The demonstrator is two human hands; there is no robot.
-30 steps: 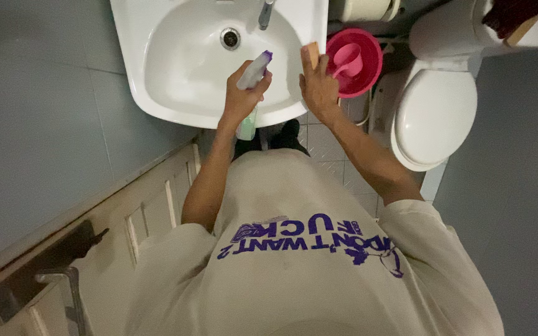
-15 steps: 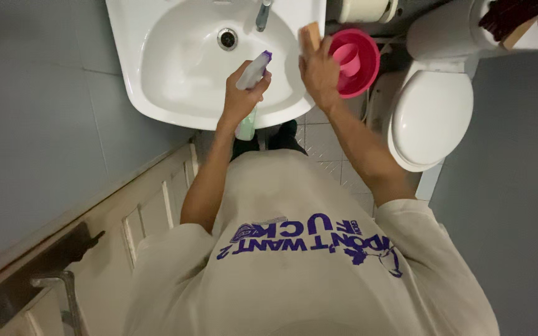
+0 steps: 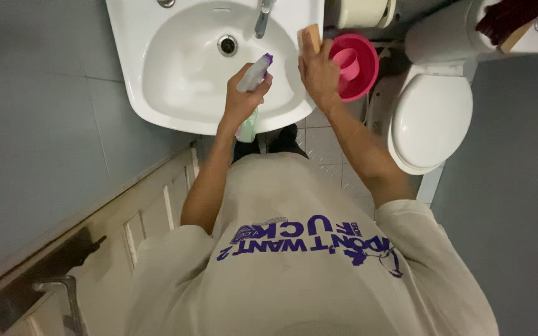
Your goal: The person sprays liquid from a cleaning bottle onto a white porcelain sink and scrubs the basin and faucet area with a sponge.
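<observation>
My left hand (image 3: 242, 98) grips a spray bottle (image 3: 254, 73) with a purple nozzle and pale green body, its nozzle pointing into the white sink (image 3: 157, 93). The bottle's lower part hangs past the basin's front rim. My right hand (image 3: 319, 70) presses a tan sponge (image 3: 311, 36) onto the sink's right rim, beside the chrome tap (image 3: 262, 17). The drain (image 3: 226, 45) lies in the middle of the bowl, left of both hands.
A pink bucket (image 3: 363, 61) with a pink scoop inside stands on the floor right of the sink. A white toilet (image 3: 429, 118) with its lid down is further right. A pale wooden door (image 3: 126, 236) with a metal handle (image 3: 63, 292) is at lower left.
Both hands have stayed in the same place on the sink, the left holding the bottle, the right on the sponge. My head has shifted slightly, so the sink sits higher in view.
</observation>
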